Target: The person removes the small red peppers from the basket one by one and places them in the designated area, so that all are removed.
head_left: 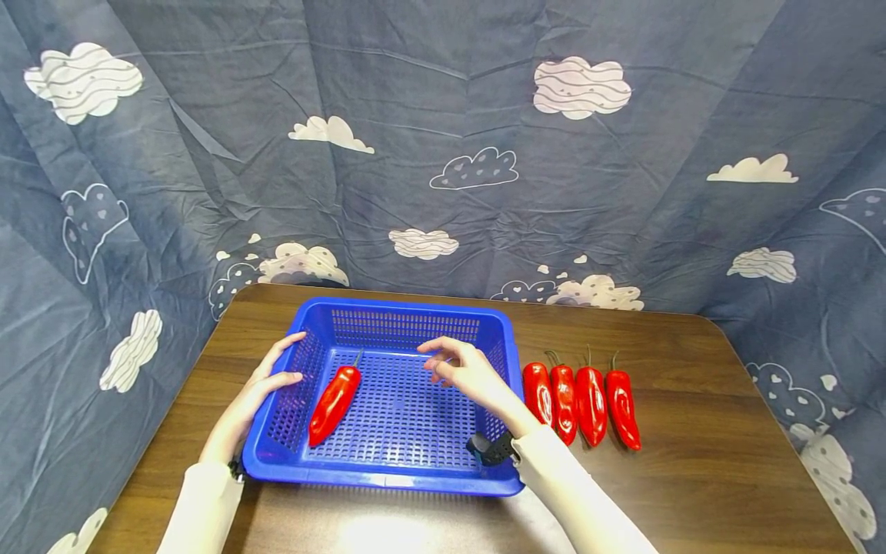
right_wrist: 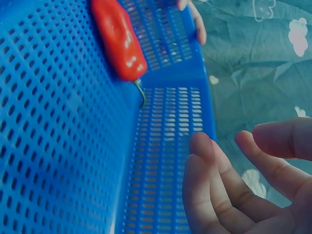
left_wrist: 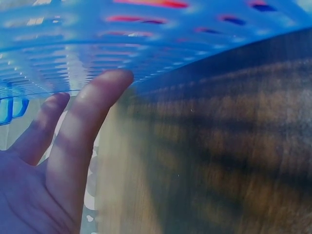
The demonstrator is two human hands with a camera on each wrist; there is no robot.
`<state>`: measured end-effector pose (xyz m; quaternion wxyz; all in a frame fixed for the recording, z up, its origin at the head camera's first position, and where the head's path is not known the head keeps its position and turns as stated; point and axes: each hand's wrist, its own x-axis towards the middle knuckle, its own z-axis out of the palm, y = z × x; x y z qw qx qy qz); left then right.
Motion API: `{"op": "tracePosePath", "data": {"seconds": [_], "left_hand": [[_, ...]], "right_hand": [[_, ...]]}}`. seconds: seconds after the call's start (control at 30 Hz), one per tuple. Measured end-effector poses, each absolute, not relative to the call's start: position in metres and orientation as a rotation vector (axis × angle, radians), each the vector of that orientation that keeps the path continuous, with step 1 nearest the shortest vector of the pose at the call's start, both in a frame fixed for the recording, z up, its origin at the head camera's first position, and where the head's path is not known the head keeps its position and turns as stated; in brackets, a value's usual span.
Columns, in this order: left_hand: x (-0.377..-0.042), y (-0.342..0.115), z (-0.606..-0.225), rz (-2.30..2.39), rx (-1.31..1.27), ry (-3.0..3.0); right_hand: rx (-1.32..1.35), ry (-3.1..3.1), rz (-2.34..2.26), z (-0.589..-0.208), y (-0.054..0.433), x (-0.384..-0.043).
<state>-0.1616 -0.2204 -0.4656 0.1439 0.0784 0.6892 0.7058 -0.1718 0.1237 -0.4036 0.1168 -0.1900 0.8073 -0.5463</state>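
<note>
A blue plastic basket (head_left: 394,482) with slotted walls stands on the table, a single red pepper (head_left: 335,405) lying on its floor toward the left, green stem pointing away. At the left rim, my left hand (head_left: 258,392) grips the basket, with two fingertips over the inside and other fingers (left_wrist: 80,122) against the outer wall. Over the basket's right half hovers my right hand (head_left: 467,373), its fingers loosely bent and holding nothing. The right wrist view shows those fingers (right_wrist: 197,185) apart from the pepper (right_wrist: 119,41).
Several more red peppers (head_left: 591,404) lie side by side on the brown wooden table (head_left: 699,431), just right of the basket. A dark cloth with cloud prints (head_left: 422,243) hangs behind the table and along its sides.
</note>
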Motion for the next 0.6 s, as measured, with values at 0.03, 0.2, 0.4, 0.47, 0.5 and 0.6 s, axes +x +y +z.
{"op": "tracePosePath", "data": {"seconds": [0.03,0.2,0.4,0.47,0.5,0.6], "left_hand": [[-0.162,-0.221,-0.466,2.035,0.228,1.988],[-0.162,-0.221,-0.466,2.028,0.231,1.998],[-0.161,-0.221,-0.467,2.029,0.211,1.984],[-0.161,-0.221,-0.467,2.032,0.210,1.975],[-0.161,-0.221,-0.467,2.034,0.213,1.974],[-0.161,-0.222,-0.468,2.038,0.219,1.972]], "right_hand": [[-0.560,2.364,-1.595,-0.405,0.121,-0.172],[-0.573,2.351,-1.569,-0.411,0.109,-0.172],[-0.564,2.354,-1.528,-0.414,0.096,-0.170],[-0.556,2.347,-1.529,-0.415,0.092,-0.170],[-0.556,2.347,-1.526,-0.415,0.091,-0.170],[-0.564,2.352,-1.514,-0.416,0.087,-0.171]]}}
